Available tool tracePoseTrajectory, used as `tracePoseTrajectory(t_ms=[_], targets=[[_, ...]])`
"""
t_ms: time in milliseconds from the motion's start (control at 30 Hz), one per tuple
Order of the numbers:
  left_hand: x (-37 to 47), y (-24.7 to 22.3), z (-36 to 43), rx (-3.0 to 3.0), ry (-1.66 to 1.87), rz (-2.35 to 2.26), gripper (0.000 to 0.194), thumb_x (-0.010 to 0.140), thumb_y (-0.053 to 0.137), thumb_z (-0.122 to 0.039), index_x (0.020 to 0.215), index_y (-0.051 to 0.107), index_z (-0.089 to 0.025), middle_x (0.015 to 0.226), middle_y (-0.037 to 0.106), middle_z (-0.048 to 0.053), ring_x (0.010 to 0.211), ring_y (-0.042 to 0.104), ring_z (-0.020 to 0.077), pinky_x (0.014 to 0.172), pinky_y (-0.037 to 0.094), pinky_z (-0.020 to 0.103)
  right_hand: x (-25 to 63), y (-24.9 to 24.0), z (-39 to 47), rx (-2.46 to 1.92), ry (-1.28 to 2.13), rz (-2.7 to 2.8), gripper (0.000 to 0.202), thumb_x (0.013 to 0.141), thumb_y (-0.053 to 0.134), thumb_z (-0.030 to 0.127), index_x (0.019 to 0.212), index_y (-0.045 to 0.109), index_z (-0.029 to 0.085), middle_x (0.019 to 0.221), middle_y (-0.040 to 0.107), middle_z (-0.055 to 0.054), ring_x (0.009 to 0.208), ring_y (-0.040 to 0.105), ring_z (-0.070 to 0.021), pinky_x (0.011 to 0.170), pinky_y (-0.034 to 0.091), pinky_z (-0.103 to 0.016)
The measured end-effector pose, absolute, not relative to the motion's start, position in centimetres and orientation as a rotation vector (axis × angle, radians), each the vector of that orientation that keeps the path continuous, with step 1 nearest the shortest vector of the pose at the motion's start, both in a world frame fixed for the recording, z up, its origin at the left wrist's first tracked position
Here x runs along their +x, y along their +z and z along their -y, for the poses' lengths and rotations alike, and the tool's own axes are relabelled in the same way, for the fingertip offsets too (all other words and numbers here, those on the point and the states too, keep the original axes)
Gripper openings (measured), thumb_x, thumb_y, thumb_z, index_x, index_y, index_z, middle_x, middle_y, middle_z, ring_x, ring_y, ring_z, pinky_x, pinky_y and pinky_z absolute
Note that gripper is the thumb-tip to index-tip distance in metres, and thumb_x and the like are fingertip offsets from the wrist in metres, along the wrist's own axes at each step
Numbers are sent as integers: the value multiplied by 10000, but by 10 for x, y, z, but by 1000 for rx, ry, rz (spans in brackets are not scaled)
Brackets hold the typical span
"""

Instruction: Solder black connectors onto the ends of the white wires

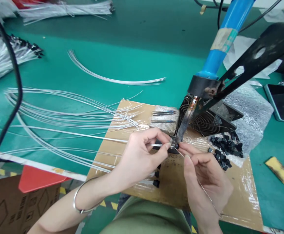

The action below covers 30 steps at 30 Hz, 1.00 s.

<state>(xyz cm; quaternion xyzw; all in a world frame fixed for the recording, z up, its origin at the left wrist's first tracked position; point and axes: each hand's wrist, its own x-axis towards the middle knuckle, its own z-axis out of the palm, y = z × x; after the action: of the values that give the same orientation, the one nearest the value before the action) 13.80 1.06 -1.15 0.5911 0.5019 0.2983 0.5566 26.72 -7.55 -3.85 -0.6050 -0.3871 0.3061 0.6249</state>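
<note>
My left hand (pixel 142 159) pinches the end of a thin white wire (pixel 95 136) between thumb and fingertips, close under the hot end of a blue soldering iron (pixel 211 60). The iron is held tilted in a black metal stand (pixel 256 55), its tip (pixel 182 128) pointing down between my hands. My right hand (pixel 205 182) grips a thin strand of solder wire (pixel 209 196) between thumb and fingers; its upper end reaches the iron tip and its tail hangs over the palm. The exact joint at the tip is too small to make out.
Loose white wires (pixel 66 113) spread left across a brown cardboard sheet (pixel 176 185) and green mat. A pad (pixel 162 126) with metal pins, a black fan (pixel 202 122), small black connectors (pixel 226 144), a yellow sponge (pixel 280 170) and a phone (pixel 282 102) lie around. A black cable (pixel 16 71) hangs left.
</note>
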Motion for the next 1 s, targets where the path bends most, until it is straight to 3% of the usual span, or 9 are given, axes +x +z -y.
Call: tracePoseTrajectory(t_ms=[300,800,1000], targets=[[138,-13,-8,1417,742,-1171,82,810,658,-199,744,694,-167,826,764,56,708,659,161,545,424,250,263,-35,75,-1403,693,853,148,934,691,164,804,646,218,1132,815,-47,1057,780,-158,1004,607,-253],[138,-13,-9,1420,731,-1176,93,810,655,-210,737,687,-161,787,738,40,722,660,166,586,427,263,264,-37,76,-1454,673,880,155,944,690,177,803,643,221,1135,819,-66,1051,788,-183,959,624,-274],[137,-12,-7,1431,734,-1180,96,821,655,-210,744,685,-162,843,762,61,737,672,170,572,429,261,264,-36,77,-1448,659,892,138,931,709,188,811,649,222,1134,819,-52,1046,784,-160,963,604,-228]])
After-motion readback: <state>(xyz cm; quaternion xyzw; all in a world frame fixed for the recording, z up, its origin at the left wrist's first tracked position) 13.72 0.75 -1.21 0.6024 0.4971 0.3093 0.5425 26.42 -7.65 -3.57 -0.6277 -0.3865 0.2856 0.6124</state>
